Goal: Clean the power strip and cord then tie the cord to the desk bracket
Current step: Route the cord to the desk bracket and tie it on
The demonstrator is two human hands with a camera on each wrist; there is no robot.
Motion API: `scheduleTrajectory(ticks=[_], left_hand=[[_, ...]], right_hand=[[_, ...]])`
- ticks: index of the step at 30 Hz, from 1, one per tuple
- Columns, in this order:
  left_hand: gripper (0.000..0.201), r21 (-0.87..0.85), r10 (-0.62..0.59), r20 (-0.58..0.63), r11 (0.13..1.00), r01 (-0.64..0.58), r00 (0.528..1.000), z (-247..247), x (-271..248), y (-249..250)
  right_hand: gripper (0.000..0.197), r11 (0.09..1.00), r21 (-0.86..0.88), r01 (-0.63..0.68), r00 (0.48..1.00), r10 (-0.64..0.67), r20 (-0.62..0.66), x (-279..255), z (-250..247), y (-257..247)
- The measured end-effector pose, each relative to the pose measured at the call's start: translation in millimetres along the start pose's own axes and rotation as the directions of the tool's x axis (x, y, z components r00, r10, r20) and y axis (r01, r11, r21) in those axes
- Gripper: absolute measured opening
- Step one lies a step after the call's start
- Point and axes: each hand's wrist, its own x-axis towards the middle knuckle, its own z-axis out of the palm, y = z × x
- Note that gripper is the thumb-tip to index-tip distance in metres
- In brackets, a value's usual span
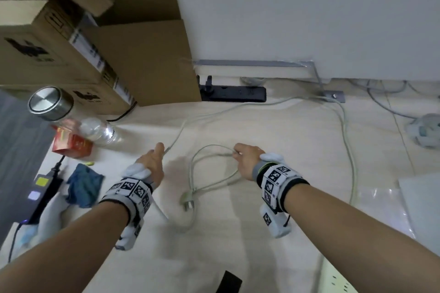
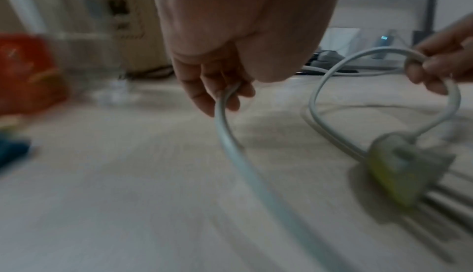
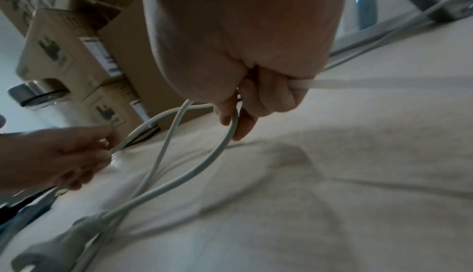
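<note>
1. The table (image 1: 262,233) was pale wood, and a white wall stood behind it.
2. Brown cardboard boxes (image 1: 71,50) were stacked at the back left. A black power strip (image 1: 233,94) lay just beside them, by the wall.
3. You held one pale grey cable (image 1: 192,171) with both hands, above the middle of the table.
4. Your left hand (image 1: 152,164) was curled round the cable. In the left wrist view, your fingers (image 2: 204,86) wrapped round it and the cable (image 2: 230,145) hung down from them.
5. From your left hand, the cable ran away from you toward the back of the table and then off to the right along the wall.
6. Your right hand (image 1: 247,159) was closed on the cable too. It held the top of a loop. In the right wrist view, your fingers (image 3: 245,122) were bent round the cable (image 3: 204,165).
7. The loop hung down from your right hand toward the table.
8. The plug (image 1: 188,201) was at the low end of the loop, between your two arms. I could not tell if it touched the table or hung just over it.
9. Your hands were apart, with the loop between them.
10. On the left stood a clear bottle (image 1: 100,131) with a shiny lid. A red box (image 1: 71,145) was right beside it, and a blue cloth (image 1: 83,185) lay nearer to you.
</note>
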Motion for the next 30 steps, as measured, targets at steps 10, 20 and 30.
scheduleTrajectory(ticks=[10, 20, 30], left_hand=[[0.052, 0.519, 0.256, -0.016, 0.828, -0.211, 0.967, -110, 80, 22], [0.05, -0.453, -0.157, 0.252, 0.853, 0.259, 0.955, -49, 115, 44], [0.009, -0.812, -0.146, 0.581, -0.164, 0.56, 0.801, -10, 94, 116]], right_hand=[[0.026, 0.937, 0.347, -0.036, 0.915, 0.171, -0.366, 0, -80, 33], [0.035, 0.768, 0.501, -0.399, 0.751, 0.587, -0.302, 31, -138, 83], [0.018, 0.243, 0.869, -0.431, 0.743, 0.641, 0.19, 31, -149, 137]])
